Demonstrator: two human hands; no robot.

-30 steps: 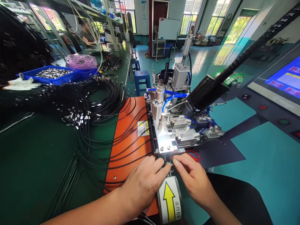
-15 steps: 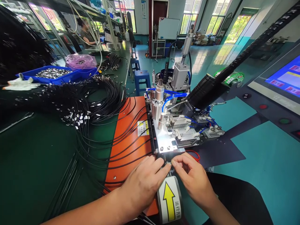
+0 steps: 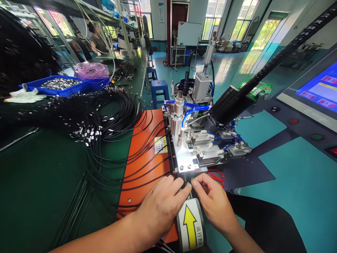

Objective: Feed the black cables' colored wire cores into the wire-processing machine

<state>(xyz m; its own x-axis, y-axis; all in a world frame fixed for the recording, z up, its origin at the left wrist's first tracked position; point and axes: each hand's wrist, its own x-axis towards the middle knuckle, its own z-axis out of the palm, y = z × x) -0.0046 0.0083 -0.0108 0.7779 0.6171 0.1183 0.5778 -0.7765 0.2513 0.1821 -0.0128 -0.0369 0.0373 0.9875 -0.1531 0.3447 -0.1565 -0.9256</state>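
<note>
Both of my hands meet at the near end of a metal machine (image 3: 185,149) with pistons and blue air tubes. My left hand (image 3: 162,200) is closed, thumb and fingers curled together at the machine's front edge; what they hold is hidden. Close beside it, my right hand (image 3: 214,200) pinches with thumb and forefinger at the same spot, on something too small to make out. Just below the fingertips is a rounded guard (image 3: 190,225) with a yellow arrow. Several black cables (image 3: 137,161) run across an orange plate (image 3: 137,195) into the machine's left side.
A heap of black cables with metal ends (image 3: 89,131) lies on the green table (image 3: 39,175) at left. Behind it stands a blue tray (image 3: 50,92) of small metal parts. A black lamp arm (image 3: 226,105) and a screen panel (image 3: 319,89) are at right. A person (image 3: 98,40) sits far back.
My right hand has shifted very slightly left, still pinching at the same spot. My left hand looks unmoved. The far person's arm has moved.
</note>
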